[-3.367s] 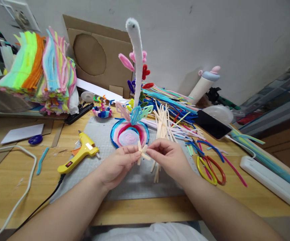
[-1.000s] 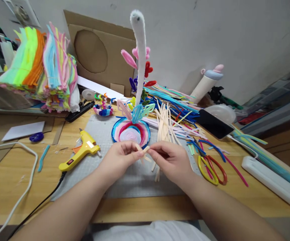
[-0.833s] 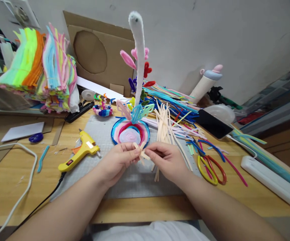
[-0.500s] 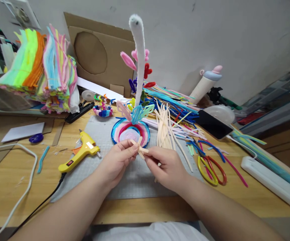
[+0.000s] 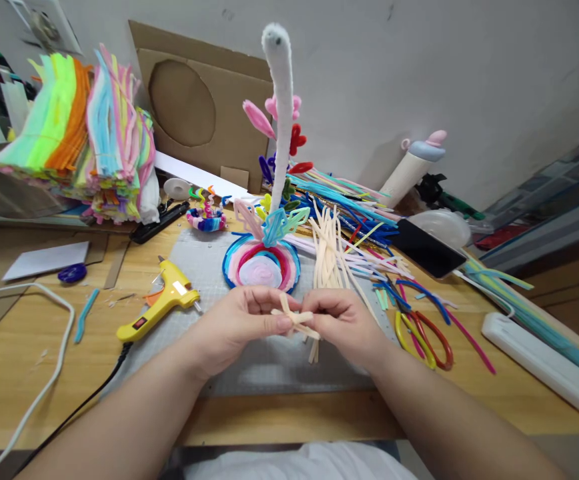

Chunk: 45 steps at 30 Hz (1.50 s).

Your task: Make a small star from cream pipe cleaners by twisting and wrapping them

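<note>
Between my two hands is a small star-like shape of cream pipe cleaners [image 5: 297,318], its short arms crossing at a middle point. My left hand [image 5: 242,327] pinches it from the left with thumb and fingers. From the right, my right hand [image 5: 347,330] pinches another of its arms. Just beyond stands a pipe-cleaner craft with a round coiled base [image 5: 262,270] in blue, pink and white, a tall fuzzy white stem [image 5: 282,120], and coloured petals and loops around it. A bundle of cream pipe cleaners [image 5: 328,257] lies behind my right hand, partly covered by it.
A yellow glue gun [image 5: 162,303] lies left on the grey cutting mat [image 5: 179,347]. To the right are scissors [image 5: 422,339], a phone [image 5: 428,248] and a white power strip [image 5: 539,363]. Pipe-cleaner bundles [image 5: 64,120], cardboard [image 5: 239,87] and a white bottle [image 5: 412,167] stand at the back.
Both hands have moved slightly right and nearer to me with the cream shape. It has turned, so more of its crossed arms show.
</note>
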{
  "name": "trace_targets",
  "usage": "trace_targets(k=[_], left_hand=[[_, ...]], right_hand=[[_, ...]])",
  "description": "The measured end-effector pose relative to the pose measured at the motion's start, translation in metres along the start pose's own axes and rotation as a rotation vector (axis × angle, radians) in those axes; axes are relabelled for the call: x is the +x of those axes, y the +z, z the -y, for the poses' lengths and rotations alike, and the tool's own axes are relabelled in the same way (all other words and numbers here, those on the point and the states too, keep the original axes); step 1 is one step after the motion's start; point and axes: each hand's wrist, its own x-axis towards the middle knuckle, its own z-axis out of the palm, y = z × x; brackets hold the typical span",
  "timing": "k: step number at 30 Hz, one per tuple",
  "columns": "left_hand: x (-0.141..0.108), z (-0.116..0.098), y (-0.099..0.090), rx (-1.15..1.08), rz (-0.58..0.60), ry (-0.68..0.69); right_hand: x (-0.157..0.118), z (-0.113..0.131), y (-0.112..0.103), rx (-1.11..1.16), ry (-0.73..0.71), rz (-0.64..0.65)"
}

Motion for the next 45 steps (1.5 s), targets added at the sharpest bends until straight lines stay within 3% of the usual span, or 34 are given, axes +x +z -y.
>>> trace_targets(k=[5,15,20,25,30,35,45], left_hand=[[0.002,0.002,-0.002,0.126,-0.022,0.063],[0.004,0.003,-0.002,0.174,-0.037,0.069],[0.007,0.005,-0.001,-0.1,-0.064,0.069],[0.009,0.007,-0.004,-0.289,-0.088,-0.04],[0.009,0.006,-0.005,-0.264,-0.092,-0.028],[0.009,0.007,-0.004,-0.219,-0.067,0.051],[0.011,0.012,-0.006,-0.132,-0.084,-0.005]], right_hand=[[0.002,0.002,-0.003,-0.01,0.052,0.009],[0.003,0.0,0.0,0.131,0.158,0.063],[0.004,-0.002,0.003,0.257,0.068,0.068],[0.001,-0.005,0.009,0.161,-0.077,-0.031],[-0.005,-0.009,0.01,0.101,-0.131,-0.119],[-0.005,-0.012,0.009,0.093,-0.178,-0.073],[0.0,-0.014,0.011,0.115,-0.198,-0.085]])
